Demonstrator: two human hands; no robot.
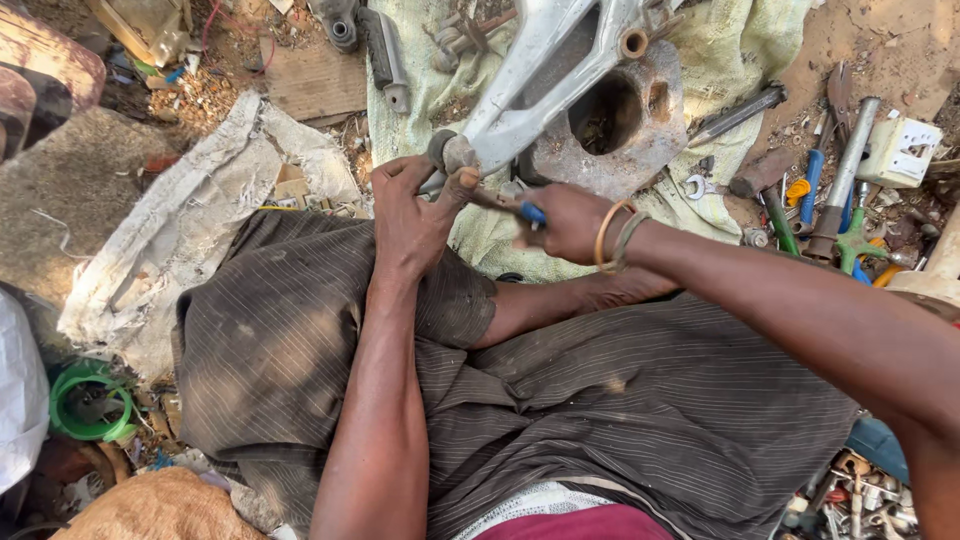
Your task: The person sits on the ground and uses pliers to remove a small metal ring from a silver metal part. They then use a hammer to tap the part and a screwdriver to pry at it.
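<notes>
I sit on the ground with my striped brown trousers (560, 400) filling the lower half of the view, and I place everything else against the silver metal arm (535, 85) that slants down toward me from the top.

Far to the left of the arm, a green coil of hose (88, 402) lies by my knee, and a dirty white sack (180, 230) spreads over the dirt between the coil and the arm.

My left hand (408, 215) sits right at the arm's lower end. Its fingers are curled around the round bushing (452, 152) there, and the thumb presses up against it, so the hand is closed on that end of the arm.

Just right of the bushing, my right hand (570, 222) is clenched around a blue-handled tool (520, 208). The tool's tip reaches to the bushing beside my left thumb. I cannot tell what kind of tip it has. Two bangles (615, 238) ring that wrist.

Under and behind the arm lies a rusty grey casting (640, 120) with a round hole, resting on a pale green cloth (720, 60).

Right of the casting, a small spanner (698, 186) lies on the cloth's edge. Further right of the arm, screwdrivers and pliers (830, 200) are heaped on the dirt, and a white box (900, 150) sits beyond them.
</notes>
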